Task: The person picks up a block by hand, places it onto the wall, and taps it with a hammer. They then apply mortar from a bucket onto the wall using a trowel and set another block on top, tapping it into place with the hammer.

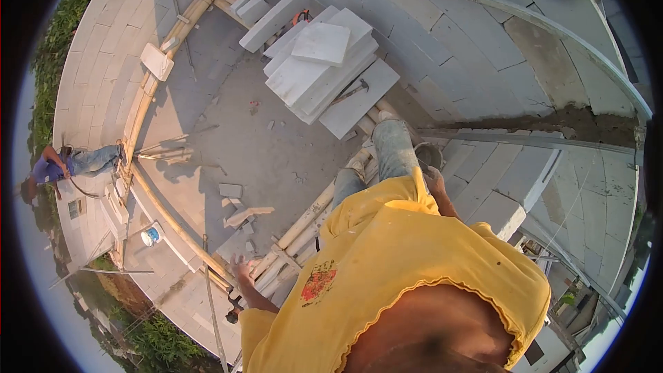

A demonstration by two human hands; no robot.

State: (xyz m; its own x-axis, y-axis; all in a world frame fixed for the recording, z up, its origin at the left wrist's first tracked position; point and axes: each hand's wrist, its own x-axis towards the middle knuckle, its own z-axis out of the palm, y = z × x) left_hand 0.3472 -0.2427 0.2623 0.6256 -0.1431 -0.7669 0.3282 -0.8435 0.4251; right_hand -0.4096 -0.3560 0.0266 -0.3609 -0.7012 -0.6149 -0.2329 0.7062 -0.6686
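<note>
My left hand is held out at the lower left, fingers spread and nothing in it. It appears over the bamboo poles, and a dark tool shows just below my forearm. On the other side, my right hand hangs beside my leg at a dark bucket. Its fingers look curled at the bucket's near side; I cannot tell what they grip. Ahead of my feet, a hammer lies on a white block at the foot of a stack of white blocks.
Bamboo scaffold poles run under my legs and along the far wall. A person stands at the left by the bamboo. A white bucket sits at lower left. Broken block pieces lie on the grey floor below. Block walls curve around.
</note>
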